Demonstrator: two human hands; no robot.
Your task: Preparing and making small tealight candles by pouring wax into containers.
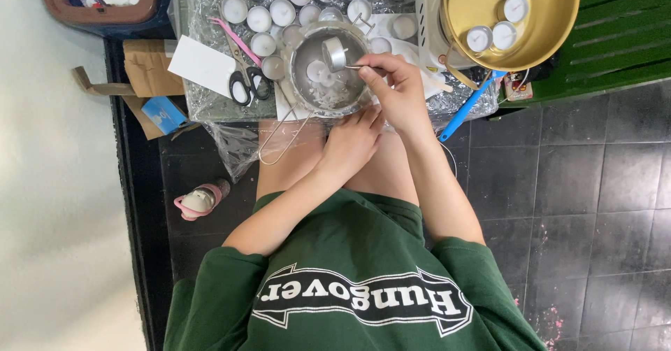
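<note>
Gripping a thin metal tool, the right hand (400, 89) tips a small round aluminium candle cup (334, 53) over a dull steel pot (328, 71) of white wax pieces; the left hand (353, 138), fingers loosely curled, steadies the pot's rim.

Low table (210, 106) bears foil; tealights (259, 19), scissors (246, 82).

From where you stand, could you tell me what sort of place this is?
Probably a home candle-making spot on a tiled floor: tealight cups on a low plastic-covered table, a metal pot of wax, scissors.
</note>
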